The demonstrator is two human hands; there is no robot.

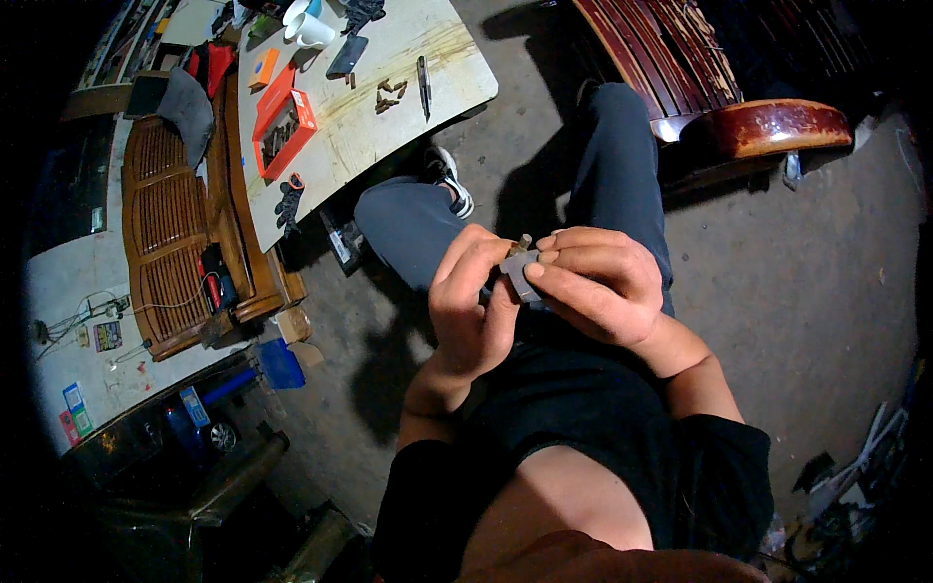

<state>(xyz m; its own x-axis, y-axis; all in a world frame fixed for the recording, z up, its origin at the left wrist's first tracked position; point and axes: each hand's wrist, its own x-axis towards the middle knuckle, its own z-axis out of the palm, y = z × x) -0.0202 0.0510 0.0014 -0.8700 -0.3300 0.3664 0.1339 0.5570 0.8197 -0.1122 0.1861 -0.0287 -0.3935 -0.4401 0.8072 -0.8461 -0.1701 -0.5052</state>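
Note:
Both hands meet in front of my lap, over my dark trousers. My left hand (471, 303) pinches a small brownish metal piece (525, 240) with a short round stub that points up. Against it lies a small flat grey piece (519, 276), perhaps a folded sheet, though I cannot tell its exact kind. My right hand (604, 277) grips this grey piece between thumb and fingers. The fingertips cover much of both items.
A worn white table (389, 117) at the upper left bears a pen (424, 85), several small brown pieces (391, 95), a red box (284, 124), a white mug (313, 31) and a dark glove (289, 202). A wooden bench (170, 243) stands left, a slatted wooden seat (768, 126) upper right.

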